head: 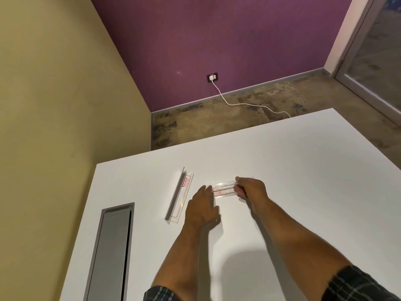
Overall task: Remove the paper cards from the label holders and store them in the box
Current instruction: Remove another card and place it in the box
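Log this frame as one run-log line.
left hand: flat on table, at holder end | right hand: gripping clear label holder | second label holder: on table, card inside | box: not visible

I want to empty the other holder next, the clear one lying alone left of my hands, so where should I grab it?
Likely pinch the label holder at its near end, coming from your side with the left hand. It lies flat and long, pointing away from you, with one raised long edge that offers a lip to grip.

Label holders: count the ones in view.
2. One label holder lies free on the table, left of the hands; the other holder is held between both hands. More may sit outside the view.
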The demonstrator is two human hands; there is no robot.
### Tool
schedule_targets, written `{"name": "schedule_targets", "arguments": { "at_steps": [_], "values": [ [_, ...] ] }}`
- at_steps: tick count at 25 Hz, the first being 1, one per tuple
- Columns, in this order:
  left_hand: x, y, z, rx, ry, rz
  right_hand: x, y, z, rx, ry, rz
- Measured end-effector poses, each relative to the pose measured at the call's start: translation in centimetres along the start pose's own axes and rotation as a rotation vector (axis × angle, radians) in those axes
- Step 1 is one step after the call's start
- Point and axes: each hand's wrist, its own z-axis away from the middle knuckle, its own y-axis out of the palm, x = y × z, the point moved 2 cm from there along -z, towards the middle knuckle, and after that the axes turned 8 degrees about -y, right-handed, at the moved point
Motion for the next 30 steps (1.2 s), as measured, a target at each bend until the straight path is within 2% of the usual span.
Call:
{"name": "schedule_targets", "arguments": {
  "at_steps": [4,8,13,17,20,24,30],
  "values": [
    [-0.5,0.2,3.2,-0.131,0.002,0.128,0.0,-0.9,2.0,-0.123,-0.017,-0.088],
    [-1.4,-1.0,7.7,-0.224,0.064,0.161,0.4,-3.4,5.5,-0.122,-0.092,-0.038],
    [-3.0,-5.3,12.2,-0.203,0.099,0.121,0.1,-6.6,10.2,0.045,-0.056,-0.017],
    [-4.4,-7.8,15.3,-0.134,0.167,-0.107,0.8,-7.4,14.5,0.167,-0.051,0.01],
    [-5.9,-7.7,17.5,-0.148,0.304,-0.354,1.1,-7.1,16.9,0.246,-0.026,0.021],
    [-7.3,-6.6,20.6,-0.17,0.44,-0.524,1.2,-7.3,20.0,0.394,0.028,0.102],
    [-7.9,-4.4,24.7,-0.072,0.438,-0.589,-0.1,-8.9,24.0,0.562,0.06,0.15]
  ]
}}
